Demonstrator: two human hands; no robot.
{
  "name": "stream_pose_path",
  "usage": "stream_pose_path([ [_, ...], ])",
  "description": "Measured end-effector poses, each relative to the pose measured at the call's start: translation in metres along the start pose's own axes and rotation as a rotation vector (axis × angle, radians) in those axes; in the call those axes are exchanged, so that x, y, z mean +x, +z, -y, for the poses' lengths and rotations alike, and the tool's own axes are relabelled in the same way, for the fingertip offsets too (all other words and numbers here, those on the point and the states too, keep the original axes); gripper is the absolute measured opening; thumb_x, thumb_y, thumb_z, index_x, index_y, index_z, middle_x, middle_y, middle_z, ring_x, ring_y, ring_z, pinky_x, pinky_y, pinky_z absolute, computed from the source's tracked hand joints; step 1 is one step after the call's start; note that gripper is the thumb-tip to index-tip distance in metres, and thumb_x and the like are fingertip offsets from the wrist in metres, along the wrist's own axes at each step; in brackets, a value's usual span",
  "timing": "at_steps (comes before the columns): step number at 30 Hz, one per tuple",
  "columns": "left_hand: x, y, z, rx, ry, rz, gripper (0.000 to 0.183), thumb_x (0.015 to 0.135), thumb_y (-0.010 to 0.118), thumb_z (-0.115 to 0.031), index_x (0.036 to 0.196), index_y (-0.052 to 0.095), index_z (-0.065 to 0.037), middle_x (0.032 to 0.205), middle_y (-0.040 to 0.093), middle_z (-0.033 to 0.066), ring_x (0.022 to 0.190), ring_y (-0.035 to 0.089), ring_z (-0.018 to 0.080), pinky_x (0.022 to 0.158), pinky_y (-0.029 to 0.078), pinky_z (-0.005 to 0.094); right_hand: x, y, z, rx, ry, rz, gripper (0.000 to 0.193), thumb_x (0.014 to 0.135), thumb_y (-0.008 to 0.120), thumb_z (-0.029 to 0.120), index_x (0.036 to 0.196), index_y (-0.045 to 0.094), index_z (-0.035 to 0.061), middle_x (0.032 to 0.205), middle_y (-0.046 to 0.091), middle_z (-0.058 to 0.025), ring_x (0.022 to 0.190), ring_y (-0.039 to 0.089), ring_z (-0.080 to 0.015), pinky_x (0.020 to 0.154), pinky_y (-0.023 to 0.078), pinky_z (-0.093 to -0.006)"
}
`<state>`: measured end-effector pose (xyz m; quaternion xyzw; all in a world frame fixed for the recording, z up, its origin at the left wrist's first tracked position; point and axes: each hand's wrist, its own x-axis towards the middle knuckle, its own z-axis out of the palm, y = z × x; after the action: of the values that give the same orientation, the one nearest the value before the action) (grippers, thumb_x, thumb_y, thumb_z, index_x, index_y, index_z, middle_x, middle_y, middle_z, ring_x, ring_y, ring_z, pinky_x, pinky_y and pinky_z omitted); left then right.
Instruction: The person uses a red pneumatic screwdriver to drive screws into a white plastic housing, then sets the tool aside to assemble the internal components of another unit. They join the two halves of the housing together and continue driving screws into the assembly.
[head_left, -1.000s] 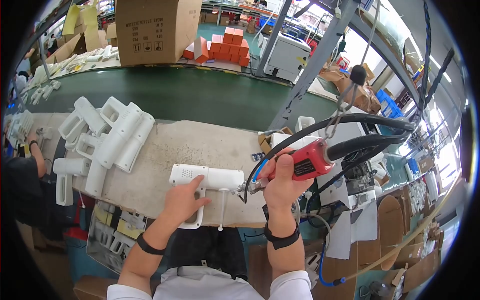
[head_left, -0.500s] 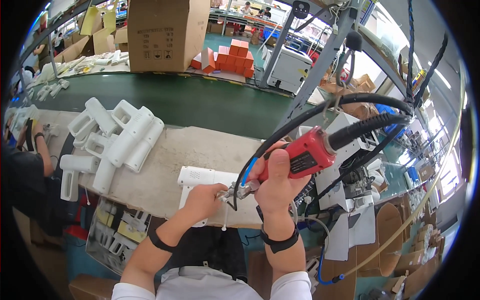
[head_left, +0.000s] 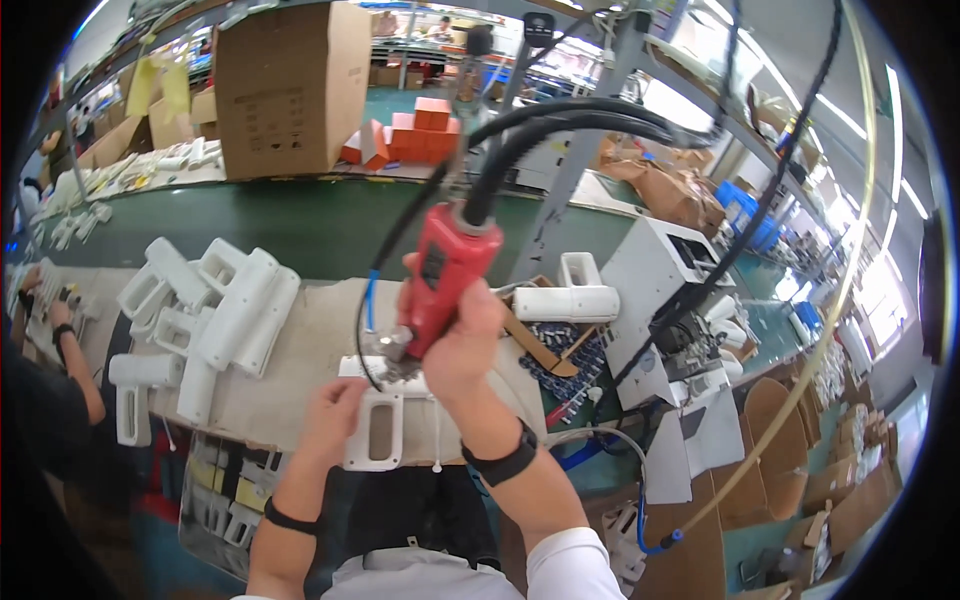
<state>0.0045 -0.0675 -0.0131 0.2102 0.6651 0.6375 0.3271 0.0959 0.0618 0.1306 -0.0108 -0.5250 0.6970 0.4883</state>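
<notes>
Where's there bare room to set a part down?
Free: the beige bench cover between the white housing pile and the left hand; also the green surface behind, before the cardboard box. Crowded: bench right, with a white housing, dark small parts and the white machine.

So we've got one casing (head_left: 356, 440) on the table (head_left: 500, 400) right in front of us. Left of that, there's a pile of casings (head_left: 230, 330); to its right, another casing (head_left: 565, 303) beside a machine (head_left: 635, 315). Behind it runs the belt (head_left: 310, 225), with a carton (head_left: 275, 100) beyond.
</notes>
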Motion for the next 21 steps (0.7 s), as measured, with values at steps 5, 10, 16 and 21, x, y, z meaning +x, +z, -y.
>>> stream_pose_path([
  [5,-0.014,-0.009,-0.019,-0.686,-0.222,-0.003,0.019,0.096,0.053,-0.024,0.104,0.059,-0.008,0.061,0.033,-0.0069,0.046,0.030,0.0039,0.040,0.024,0.0197,-0.007,-0.006,0.001,-0.243,-0.055,-0.037,0.060,0.097,0.039,0.044,0.125,0.050,-0.0079,0.102,0.063,-0.0146,0.086,0.059,-0.0188,0.077,0.046,-0.0302],
  [10,-0.075,0.025,-0.038,-0.597,0.210,0.009,0.014,0.094,0.055,-0.019,0.098,0.057,-0.006,0.066,0.044,-0.0032,0.051,0.037,0.0056,0.043,0.028,0.0208,-0.114,-0.021,-0.033,-0.063,-0.030,-0.110,0.054,0.099,0.036,0.036,0.128,0.048,-0.0075,0.130,0.052,-0.0219,0.127,0.045,-0.0302,0.108,0.031,-0.0419],
  [16,-0.091,0.082,-0.021,0.376,0.931,0.238,0.018,0.093,0.048,-0.007,0.090,0.062,0.004,0.080,0.063,0.0092,0.075,0.060,0.0171,0.070,0.049,0.0287,-0.183,-0.055,-0.054,1.029,0.649,-0.116,0.045,0.099,0.035,0.033,0.116,0.056,-0.0029,0.117,0.060,-0.0156,0.113,0.055,-0.0291,0.103,0.040,-0.0398],
  [21,-0.104,0.103,0.001,0.612,1.142,0.138,0.023,0.090,0.050,-0.011,0.105,0.058,0.005,0.101,0.060,0.0204,0.095,0.059,0.0356,0.089,0.048,0.0433,-0.192,-0.070,-0.036,1.249,0.690,-0.273,0.036,0.098,0.041,0.029,0.106,0.060,-0.0013,0.110,0.063,-0.0162,0.110,0.057,-0.0327,0.101,0.043,-0.0415],
])
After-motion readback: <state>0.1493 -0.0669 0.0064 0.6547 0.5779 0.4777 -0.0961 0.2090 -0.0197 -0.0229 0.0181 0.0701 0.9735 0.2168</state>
